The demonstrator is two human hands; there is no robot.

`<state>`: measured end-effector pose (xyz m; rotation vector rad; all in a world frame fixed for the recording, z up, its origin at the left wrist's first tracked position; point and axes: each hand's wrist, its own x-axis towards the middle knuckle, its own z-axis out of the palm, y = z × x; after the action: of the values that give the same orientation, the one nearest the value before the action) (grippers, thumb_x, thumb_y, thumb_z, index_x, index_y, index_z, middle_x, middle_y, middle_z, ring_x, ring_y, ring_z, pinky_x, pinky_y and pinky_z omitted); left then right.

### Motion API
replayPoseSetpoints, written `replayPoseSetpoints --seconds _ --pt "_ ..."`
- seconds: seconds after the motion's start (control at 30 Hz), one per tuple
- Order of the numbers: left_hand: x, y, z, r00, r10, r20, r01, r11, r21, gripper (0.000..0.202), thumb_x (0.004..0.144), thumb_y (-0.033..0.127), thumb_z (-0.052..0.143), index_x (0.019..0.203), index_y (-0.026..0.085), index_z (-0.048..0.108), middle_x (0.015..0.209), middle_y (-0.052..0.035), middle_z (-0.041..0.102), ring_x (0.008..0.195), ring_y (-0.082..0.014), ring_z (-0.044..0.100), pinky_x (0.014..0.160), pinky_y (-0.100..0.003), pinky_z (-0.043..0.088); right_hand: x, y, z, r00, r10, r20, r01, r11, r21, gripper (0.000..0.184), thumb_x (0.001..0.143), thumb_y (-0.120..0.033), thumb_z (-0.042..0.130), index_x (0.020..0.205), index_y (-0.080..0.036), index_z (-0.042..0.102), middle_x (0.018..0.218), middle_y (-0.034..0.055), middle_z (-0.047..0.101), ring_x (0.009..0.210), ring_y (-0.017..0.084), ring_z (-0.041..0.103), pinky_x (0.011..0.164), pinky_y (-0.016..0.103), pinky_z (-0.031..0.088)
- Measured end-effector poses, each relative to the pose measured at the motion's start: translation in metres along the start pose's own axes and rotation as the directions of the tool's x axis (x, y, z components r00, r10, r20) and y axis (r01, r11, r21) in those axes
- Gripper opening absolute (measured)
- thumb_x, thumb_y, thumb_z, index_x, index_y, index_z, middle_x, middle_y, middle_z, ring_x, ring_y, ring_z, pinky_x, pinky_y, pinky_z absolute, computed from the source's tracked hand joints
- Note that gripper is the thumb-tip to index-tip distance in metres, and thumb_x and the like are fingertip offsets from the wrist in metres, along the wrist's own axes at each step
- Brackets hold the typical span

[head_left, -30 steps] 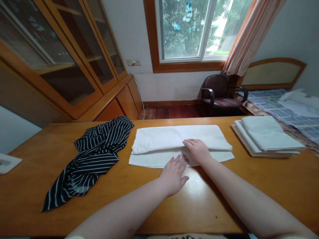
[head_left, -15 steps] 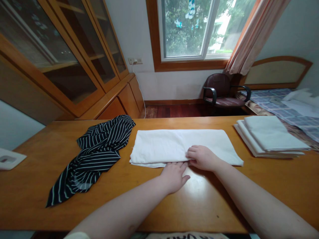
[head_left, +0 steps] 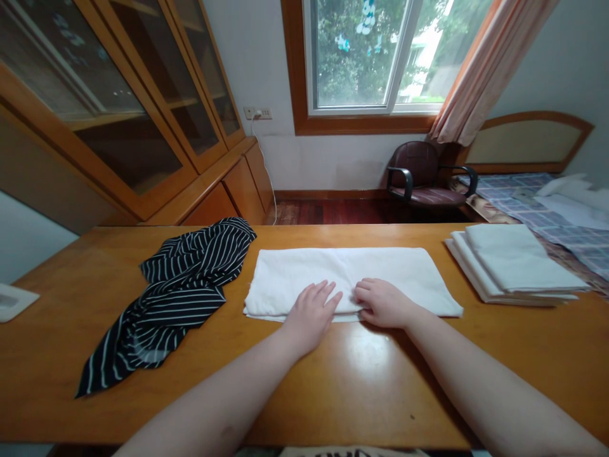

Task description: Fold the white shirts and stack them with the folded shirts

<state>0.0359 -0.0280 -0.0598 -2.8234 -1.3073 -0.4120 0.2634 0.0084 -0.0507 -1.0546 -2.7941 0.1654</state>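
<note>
A white cloth [head_left: 380,266], folded into a long rectangle, lies flat on the wooden table. My left hand [head_left: 311,314] rests on its near part with the fingers apart. Just to the right, my right hand [head_left: 383,303] has its fingers curled on the cloth's near edge, pinching it there. The fingertips' underside is hidden. Some layers show along the cloth's near edge, and slight creases run between my hands.
A black cloth with white stripes [head_left: 190,285] lies rumpled on the left of the table [head_left: 361,393]. At the right stands a stack of folded white cloths [head_left: 518,260]. A flat white object [head_left: 16,303] sits at the left edge. An armchair [head_left: 423,174] stands beyond the table.
My left hand has moved left and forward from the cloth's near edge onto its top, fingers spreading. The right hand stays at the edge.
</note>
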Motion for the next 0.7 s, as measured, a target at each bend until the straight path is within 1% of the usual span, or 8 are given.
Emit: replayPoseSetpoints --seconds 0.07,0.13,0.23,0.3,0.37,0.47,0.57,0.7 --pt "0.002 -0.01 0.003 0.999 -0.002 0.051 0.003 1.0 -0.004 0.047 0.084 0.024 0.053 0.13 0.022 0.047 0.141 -0.0093 0.044 0.131 -0.0264 0.037 0.107 -0.045 0.029 0.001 -0.003 0.001 0.999 -0.011 -0.041 0.01 1.0 -0.011 0.018 0.071 -0.019 0.058 0.088 -0.017 0.059 0.087 0.0065 0.061 0.083 0.019 0.053 0.077 0.031 0.04" --pt "0.004 -0.017 0.005 0.996 -0.007 0.091 0.008 1.0 -0.016 0.049 0.083 0.026 0.055 0.131 0.022 0.045 0.141 -0.009 0.044 0.131 -0.0258 0.036 0.108 -0.045 0.028 0.002 -0.009 0.0 0.998 -0.042 -0.053 0.04 0.999 -0.032 0.017 0.075 -0.018 0.055 0.091 -0.017 0.061 0.088 0.0067 0.062 0.085 0.019 0.054 0.077 0.031 0.039" --pt "0.006 -0.019 0.007 0.995 0.011 0.098 -0.009 1.0 -0.02 0.05 0.082 0.021 0.053 0.132 0.021 0.045 0.139 -0.009 0.047 0.13 -0.0239 0.038 0.108 -0.045 0.029 0.0 -0.03 -0.006 0.998 -0.039 0.048 0.043 0.996 -0.073 0.014 0.084 -0.021 0.049 0.085 -0.019 0.063 0.081 0.0059 0.064 0.077 0.018 0.058 0.071 0.029 0.039" --pt "0.006 -0.018 0.007 0.995 0.037 0.091 -0.036 0.999 -0.011 0.048 0.082 0.017 0.051 0.13 0.02 0.047 0.136 -0.0093 0.051 0.128 -0.0232 0.042 0.105 -0.044 0.032 -0.003 -0.049 -0.011 0.987 0.067 0.146 -0.052 0.993 -0.103 0.022 0.089 -0.025 0.043 0.09 -0.019 0.065 0.076 0.0059 0.066 0.069 0.017 0.061 0.064 0.028 0.04" --pt "0.006 -0.018 0.009 0.996 0.057 0.068 -0.058 0.998 0.002 0.044 0.083 0.015 0.05 0.128 0.018 0.05 0.132 -0.0096 0.054 0.125 -0.0233 0.045 0.102 -0.043 0.037 -0.006 -0.067 -0.015 0.959 0.176 0.224 -0.149 0.98 -0.129 0.03 0.092 -0.031 0.04 0.104 -0.02 0.064 0.075 0.0072 0.068 0.065 0.019 0.063 0.059 0.028 0.04" --pt "0.006 -0.02 0.013 0.996 0.088 0.016 -0.088 0.996 0.017 0.039 0.085 0.013 0.047 0.123 0.015 0.054 0.127 -0.0095 0.058 0.12 -0.0234 0.051 0.096 -0.041 0.043 -0.009 -0.086 -0.015 0.888 0.312 0.338 -0.268 0.948 -0.171 0.047 0.09 -0.037 0.044 0.131 -0.014 0.05 0.071 0.0104 0.069 0.061 0.022 0.066 0.054 0.028 0.042" --pt "0.005 -0.022 0.016 0.994 0.107 -0.034 -0.106 0.994 0.025 0.037 0.085 0.008 0.044 0.12 0.013 0.056 0.123 -0.0094 0.062 0.116 -0.0224 0.055 0.092 -0.04 0.046 -0.007 -0.094 -0.015 0.84 0.357 0.408 -0.31 0.934 -0.177 0.06 0.086 -0.039 0.051 0.138 -0.01 0.042 0.077 0.0148 0.071 0.065 0.025 0.068 0.054 0.029 0.045" --pt "0.005 -0.022 0.015 0.99 0.112 -0.083 -0.11 0.994 0.02 0.037 0.085 0.006 0.041 0.119 0.013 0.056 0.12 -0.009 0.063 0.115 -0.0207 0.056 0.091 -0.039 0.046 -0.004 -0.097 -0.018 0.819 0.361 0.445 -0.323 0.933 -0.16 0.067 0.084 -0.039 0.054 0.142 -0.008 0.036 0.085 0.0176 0.071 0.072 0.027 0.069 0.061 0.031 0.049"
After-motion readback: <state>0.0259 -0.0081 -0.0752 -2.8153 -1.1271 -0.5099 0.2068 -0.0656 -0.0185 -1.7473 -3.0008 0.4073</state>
